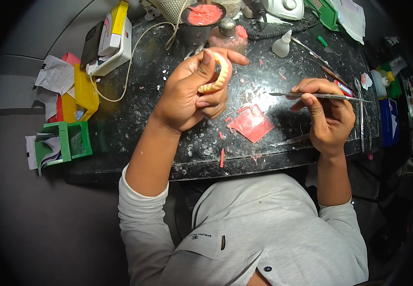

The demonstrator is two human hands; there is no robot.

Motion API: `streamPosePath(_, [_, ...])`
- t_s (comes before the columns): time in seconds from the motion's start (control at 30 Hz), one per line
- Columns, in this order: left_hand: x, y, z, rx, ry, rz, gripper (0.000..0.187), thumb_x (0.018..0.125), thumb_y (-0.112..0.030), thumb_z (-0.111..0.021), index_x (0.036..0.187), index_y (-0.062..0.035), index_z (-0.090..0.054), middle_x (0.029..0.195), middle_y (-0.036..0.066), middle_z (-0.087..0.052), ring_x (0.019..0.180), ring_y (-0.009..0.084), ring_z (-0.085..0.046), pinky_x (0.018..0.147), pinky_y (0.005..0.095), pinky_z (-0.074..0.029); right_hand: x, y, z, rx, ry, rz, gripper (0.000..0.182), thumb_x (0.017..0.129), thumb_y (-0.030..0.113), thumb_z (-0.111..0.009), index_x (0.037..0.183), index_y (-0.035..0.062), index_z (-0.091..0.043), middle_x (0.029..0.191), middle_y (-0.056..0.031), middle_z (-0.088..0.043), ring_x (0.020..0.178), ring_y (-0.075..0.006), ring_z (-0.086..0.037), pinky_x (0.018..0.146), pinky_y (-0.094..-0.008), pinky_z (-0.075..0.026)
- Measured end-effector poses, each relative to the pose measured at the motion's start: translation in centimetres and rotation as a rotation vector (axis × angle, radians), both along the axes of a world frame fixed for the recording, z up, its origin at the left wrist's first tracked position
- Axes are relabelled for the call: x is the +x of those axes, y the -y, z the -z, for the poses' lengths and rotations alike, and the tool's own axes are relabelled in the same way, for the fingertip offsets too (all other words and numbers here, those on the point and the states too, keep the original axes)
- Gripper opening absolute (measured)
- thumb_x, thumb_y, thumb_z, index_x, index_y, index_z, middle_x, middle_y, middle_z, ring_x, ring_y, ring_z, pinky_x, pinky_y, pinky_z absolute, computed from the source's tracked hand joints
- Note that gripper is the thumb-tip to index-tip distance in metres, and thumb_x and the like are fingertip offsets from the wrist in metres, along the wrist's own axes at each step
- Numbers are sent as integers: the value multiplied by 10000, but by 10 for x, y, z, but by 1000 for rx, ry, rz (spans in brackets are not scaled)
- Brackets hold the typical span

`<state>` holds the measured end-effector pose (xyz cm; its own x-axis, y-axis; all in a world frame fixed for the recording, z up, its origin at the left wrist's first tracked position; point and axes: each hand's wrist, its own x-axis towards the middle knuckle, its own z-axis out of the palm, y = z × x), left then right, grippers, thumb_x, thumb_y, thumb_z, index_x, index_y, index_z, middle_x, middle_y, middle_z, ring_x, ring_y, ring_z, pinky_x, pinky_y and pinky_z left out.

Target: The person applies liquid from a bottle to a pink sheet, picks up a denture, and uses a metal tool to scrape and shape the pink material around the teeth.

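Your left hand (187, 93) at ten o'clock, fingers clenched around a denture (218, 76), your right hand (328, 112) at three o'clock pinching a metal carving tool (321, 96), pink wax sheet (251, 124) lying between them on the dark bench (135, 109)

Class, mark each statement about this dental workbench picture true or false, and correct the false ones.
1. The left hand holds a denture with a row of teeth. True.
2. The right hand holds a pair of scissors. False: it holds a thin metal instrument, tip pointing toward the denture.
3. A flat pink wax sheet lies on the dark worktop between the hands. True.
4. The instrument's tip touches the denture. False: it is apart from it.
5. Both green boxes sit right of the right hand. False: they are at the worktop's left edge.
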<state>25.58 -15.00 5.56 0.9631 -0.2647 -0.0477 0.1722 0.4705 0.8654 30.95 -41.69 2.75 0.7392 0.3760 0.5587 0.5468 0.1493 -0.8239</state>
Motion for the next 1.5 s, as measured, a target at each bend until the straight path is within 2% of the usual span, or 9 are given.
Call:
streamPosePath(0.43, [1,-15,11,-460,-29,184,637,1144,-454,-211,1494,77,-260,529,-31,-314,364,60,-217,352,248,-192,0,0,1,-22,3,7,97,974,-45,-654,1066,-63,-679,991,-146,-723,831,-128,-697,681,-234,-584])
streamPosePath(0.67, [2,-16,13,-476,-28,181,616,1147,-444,-205,1504,56,-248,537,-27,-314,373,66,-214,358,246,-198,0,0,1,-27,5,2,94,975,-40,-654,1063,-63,-679,992,-146,-724,824,-127,-699,678,-235,-586])
streamPosePath(0.87, [6,-9,5,-272,-74,30,562,1148,-430,-257,1438,24,-416,560,-24,-375,391,61,-272,392,234,-256,-2,2,-1,-56,2,-5,92,979,-30,-655,1061,-65,-679,983,-142,-725,834,-135,-705,681,-239,-589])
streamPosePath(0.93, [6,0,1,29,-96,-173,517,1147,-395,-298,1404,19,-471,611,4,-454,423,71,-328,426,234,-302,-5,2,-5,-18,-172,-157,85,980,-25,-654,1044,-75,-680,969,-136,-723,837,-143,-709,677,-242,-592])
streamPosePath(0.97, [8,-10,11,-42,-26,-70,498,1146,-355,-308,1450,17,-437,767,95,-601,504,101,-442,488,234,-378,-6,3,-7,-66,-186,-181,75,976,-32,-651,1019,-84,-683,962,-127,-721,831,-151,-711,672,-251,-598])
streamPosePath(1.07, [10,-4,12,2,51,-110,508,1144,-344,-303,1496,8,-404,930,178,-668,603,133,-529,547,238,-442,-6,3,-6,-177,-111,-204,54,947,-62,-647,981,-83,-683,937,-117,-724,756,-144,-700,655,-255,-591])
streamPosePath(1.1, [12,-7,13,-2,110,-58,510,1138,-326,-334,1525,4,-377,1117,233,-662,726,163,-583,611,249,-485,-5,3,-5,-181,-112,-201,54,947,-62,-647,981,-83,-683,937,-117,-724,756,-144,-700,655,-255,-591])
streamPosePath(1.2, [11,-1,13,70,78,-160,506,1130,-319,-375,1516,9,-383,1195,218,-638,773,180,-593,620,259,-491,-5,2,-2,-267,-24,-197,27,932,-73,-647,950,-64,-664,900,-103,-719,712,-140,-688,635,-260,-571])
streamPosePath(1.5, [11,-8,19,53,84,-112,440,1122,-293,-430,1428,19,-473,936,78,-588,761,202,-610,617,282,-481,-6,1,-2,-331,2,-222,52,924,-88,-643,929,-40,-623,856,-89,-699,678,-136,-653,621,-274,-538])
